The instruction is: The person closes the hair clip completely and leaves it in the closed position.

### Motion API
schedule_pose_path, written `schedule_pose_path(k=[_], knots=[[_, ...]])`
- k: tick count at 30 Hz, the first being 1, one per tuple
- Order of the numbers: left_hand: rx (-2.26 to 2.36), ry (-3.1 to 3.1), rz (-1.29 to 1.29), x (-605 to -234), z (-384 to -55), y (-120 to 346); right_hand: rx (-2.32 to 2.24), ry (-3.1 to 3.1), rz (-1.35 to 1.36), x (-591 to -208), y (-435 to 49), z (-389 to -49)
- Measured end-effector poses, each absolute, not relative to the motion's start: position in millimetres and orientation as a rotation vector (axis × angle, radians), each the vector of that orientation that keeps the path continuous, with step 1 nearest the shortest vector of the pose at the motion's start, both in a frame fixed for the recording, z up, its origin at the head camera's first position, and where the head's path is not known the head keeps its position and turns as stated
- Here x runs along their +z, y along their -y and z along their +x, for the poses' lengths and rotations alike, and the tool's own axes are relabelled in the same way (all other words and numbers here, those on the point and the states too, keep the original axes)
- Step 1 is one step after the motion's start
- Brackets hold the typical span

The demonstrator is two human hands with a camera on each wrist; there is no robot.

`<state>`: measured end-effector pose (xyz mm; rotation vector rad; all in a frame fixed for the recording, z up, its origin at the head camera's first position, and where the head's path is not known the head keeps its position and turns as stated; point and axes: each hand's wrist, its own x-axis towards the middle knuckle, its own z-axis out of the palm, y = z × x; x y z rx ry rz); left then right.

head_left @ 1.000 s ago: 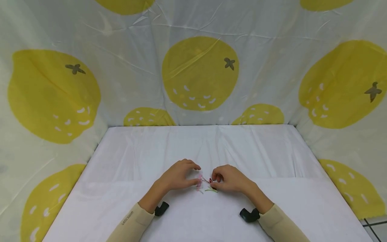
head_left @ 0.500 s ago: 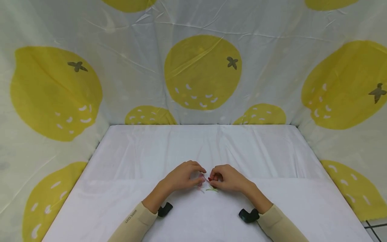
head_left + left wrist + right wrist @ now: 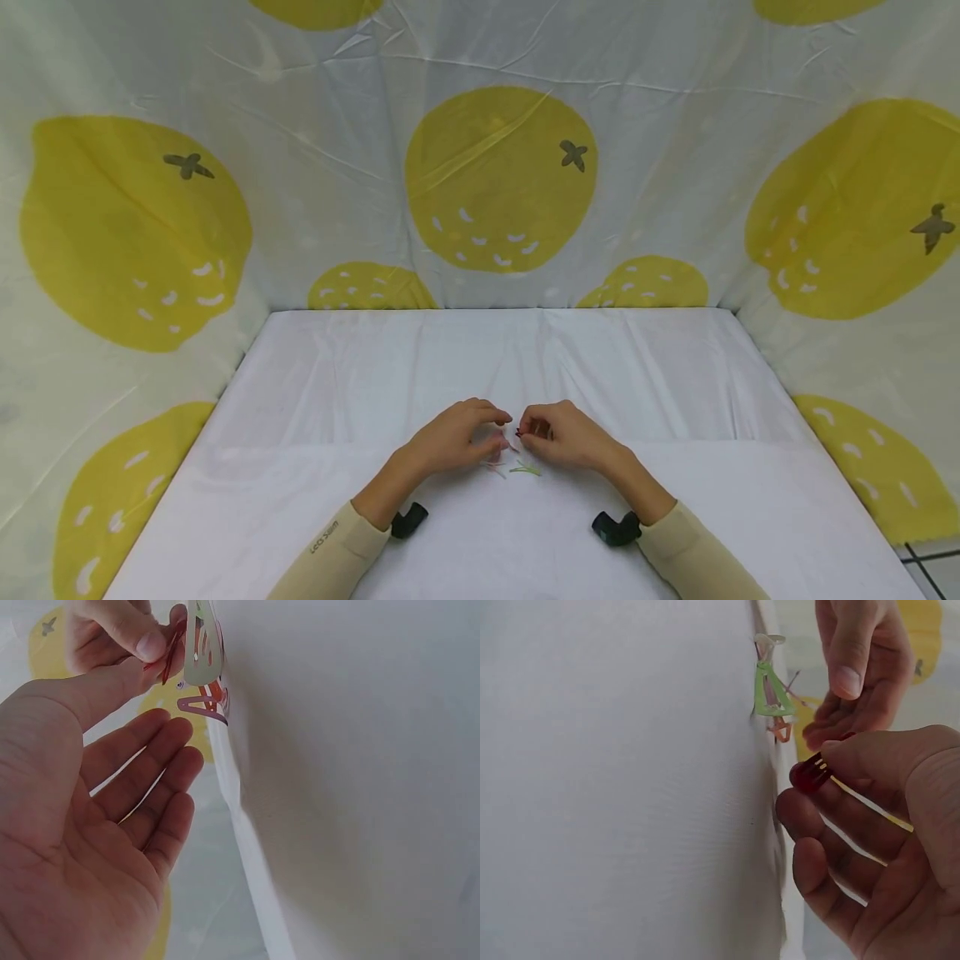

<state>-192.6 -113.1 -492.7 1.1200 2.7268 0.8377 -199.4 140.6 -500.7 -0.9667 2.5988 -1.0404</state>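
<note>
In the right wrist view a small red snap hair clip is pinched between the thumb and fingertips of my right hand. Facing it from the left is my left hand, fingers relaxed and slightly bent, with nothing seen held in them. Its thumb tip comes close to the red clip in the left wrist view; contact cannot be told. Below the hands lie a green hair clip and pinkish hair clips. A pale green clip, a mauve clip and an orange clip also show.
A white cloth covers the table, which is walled in by a lemon-print curtain at the back and sides. Black wrist cameras sit on both wrists, one of them a black camera at the right.
My right hand has risen slightly with the red clip, leaving the green clip in plainer sight. Since the earliest frame, my left hand has moved a little to the right, over the pink clips.
</note>
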Motion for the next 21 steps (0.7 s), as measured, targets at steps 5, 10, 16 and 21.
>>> schedule_pose_path(k=[5,10,16,21], knots=[[0.844,-2.727,1.109,-491,-193,113,-1.057,-2.604,-0.984,-497,-139,-202],[0.856,-2.742,1.102,-490,-194,113,-1.097,-2.625,-1.032,-496,-137,-204],[0.92,-2.75,1.1,-488,-195,113,-1.153,-2.653,-1.074,-492,-133,-206],[0.983,-2.763,1.117,-487,-196,111,-1.164,-2.71,-1.061,-489,-130,-208]])
